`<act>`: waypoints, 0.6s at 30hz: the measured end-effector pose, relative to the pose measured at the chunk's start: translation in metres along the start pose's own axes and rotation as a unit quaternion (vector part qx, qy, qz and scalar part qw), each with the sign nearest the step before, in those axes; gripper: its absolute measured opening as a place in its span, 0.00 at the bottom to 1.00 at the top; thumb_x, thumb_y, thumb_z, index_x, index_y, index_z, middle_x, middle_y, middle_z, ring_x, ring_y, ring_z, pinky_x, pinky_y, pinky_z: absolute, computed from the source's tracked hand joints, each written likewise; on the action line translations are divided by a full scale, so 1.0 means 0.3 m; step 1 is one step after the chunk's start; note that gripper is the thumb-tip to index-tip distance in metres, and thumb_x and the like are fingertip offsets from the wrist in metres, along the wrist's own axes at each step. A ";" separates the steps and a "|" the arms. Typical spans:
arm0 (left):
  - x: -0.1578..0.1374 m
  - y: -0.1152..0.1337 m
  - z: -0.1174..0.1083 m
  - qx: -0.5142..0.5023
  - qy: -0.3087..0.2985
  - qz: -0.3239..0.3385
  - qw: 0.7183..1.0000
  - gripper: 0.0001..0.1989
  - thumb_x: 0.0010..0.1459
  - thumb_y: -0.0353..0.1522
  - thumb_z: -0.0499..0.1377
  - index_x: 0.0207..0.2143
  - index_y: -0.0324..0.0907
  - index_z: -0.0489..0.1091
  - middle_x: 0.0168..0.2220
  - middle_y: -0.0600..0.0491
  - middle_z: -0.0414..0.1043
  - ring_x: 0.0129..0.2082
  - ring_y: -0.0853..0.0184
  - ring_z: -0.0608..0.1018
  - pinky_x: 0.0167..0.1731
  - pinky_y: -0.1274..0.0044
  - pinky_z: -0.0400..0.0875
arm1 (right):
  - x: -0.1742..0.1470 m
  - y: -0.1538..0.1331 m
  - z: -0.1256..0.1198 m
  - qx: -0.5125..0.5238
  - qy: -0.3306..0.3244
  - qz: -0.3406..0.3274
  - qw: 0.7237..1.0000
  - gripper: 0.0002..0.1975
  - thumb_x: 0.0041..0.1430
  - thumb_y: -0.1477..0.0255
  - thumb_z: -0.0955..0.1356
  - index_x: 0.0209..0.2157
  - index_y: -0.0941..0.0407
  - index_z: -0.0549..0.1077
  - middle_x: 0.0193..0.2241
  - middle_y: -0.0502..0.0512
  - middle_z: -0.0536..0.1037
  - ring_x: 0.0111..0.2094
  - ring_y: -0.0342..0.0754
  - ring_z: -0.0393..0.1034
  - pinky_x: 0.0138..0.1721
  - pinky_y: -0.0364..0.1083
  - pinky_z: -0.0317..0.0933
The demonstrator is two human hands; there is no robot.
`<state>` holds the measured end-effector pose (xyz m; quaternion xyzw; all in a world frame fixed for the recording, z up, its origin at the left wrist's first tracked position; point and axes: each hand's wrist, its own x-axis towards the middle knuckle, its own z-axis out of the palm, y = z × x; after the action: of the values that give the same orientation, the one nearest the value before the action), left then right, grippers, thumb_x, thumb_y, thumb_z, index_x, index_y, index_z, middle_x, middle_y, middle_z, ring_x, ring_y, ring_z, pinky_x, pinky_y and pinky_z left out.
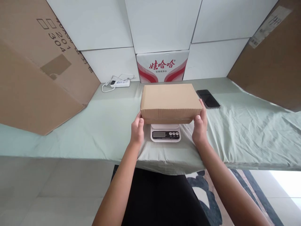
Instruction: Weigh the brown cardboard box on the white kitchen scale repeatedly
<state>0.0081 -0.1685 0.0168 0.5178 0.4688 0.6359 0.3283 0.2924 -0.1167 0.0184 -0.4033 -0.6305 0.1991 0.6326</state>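
A closed brown cardboard box (171, 98) is between my two hands, over a white digital kitchen scale (165, 135). My left hand (137, 129) grips the box's near left corner, thumb on the side and fingers mostly hidden. At the near right corner, my right hand (199, 127) holds the box with its thumb in front and fingers along the side. Only the scale's front shows, with a small display and several round buttons; the box hides its weighing plate. Whether the box touches the plate I cannot tell.
A green cloth (113, 125) covers the table. Behind stands a white and red carton (162, 66). A black phone (208, 99) lies right of the box, and a white power strip (120, 83) with its cord at back left. Large cartons stand left (42, 78) and right (277, 62).
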 end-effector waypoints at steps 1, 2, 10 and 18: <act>0.005 0.000 -0.004 -0.006 0.007 0.008 1.000 0.41 0.71 0.66 0.53 0.66 0.46 0.78 0.67 0.39 0.82 0.71 0.45 0.80 0.71 0.56 0.75 | 0.009 -0.009 0.002 0.002 -0.002 -0.003 1.000 0.42 0.72 0.36 0.65 0.77 0.43 0.68 0.79 0.57 0.69 0.83 0.72 0.56 0.85 0.78 0.45; 0.016 0.003 -0.008 -0.011 0.015 0.017 1.000 0.41 0.71 0.66 0.53 0.65 0.46 0.78 0.66 0.39 0.82 0.71 0.45 0.80 0.70 0.57 0.76 | 0.023 -0.026 0.005 0.005 -0.005 -0.007 1.000 0.43 0.71 0.36 0.65 0.78 0.43 0.68 0.79 0.57 0.68 0.84 0.73 0.54 0.85 0.79 0.46; 0.299 0.005 0.009 -0.052 0.024 0.035 0.998 0.44 0.65 0.71 0.56 0.63 0.49 0.78 0.65 0.42 0.82 0.74 0.44 0.78 0.73 0.58 0.76 | 0.292 -0.116 0.110 0.029 -0.022 -0.048 0.998 0.41 0.72 0.33 0.63 0.75 0.40 0.69 0.79 0.54 0.67 0.86 0.74 0.46 0.82 0.80 0.53; 0.409 -0.172 0.040 -0.045 0.046 -0.020 0.998 0.49 0.57 0.75 0.60 0.60 0.48 0.78 0.67 0.42 0.81 0.73 0.45 0.78 0.77 0.57 0.71 | 0.334 0.190 0.238 0.073 -0.049 0.030 0.996 0.51 0.65 0.28 0.62 0.79 0.41 0.60 0.81 0.56 0.64 0.83 0.68 0.56 0.83 0.76 0.54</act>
<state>-0.0143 -0.0368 0.0119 0.4632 0.4642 0.6731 0.3421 0.2513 0.0119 0.0302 -0.3650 -0.6320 0.2831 0.6222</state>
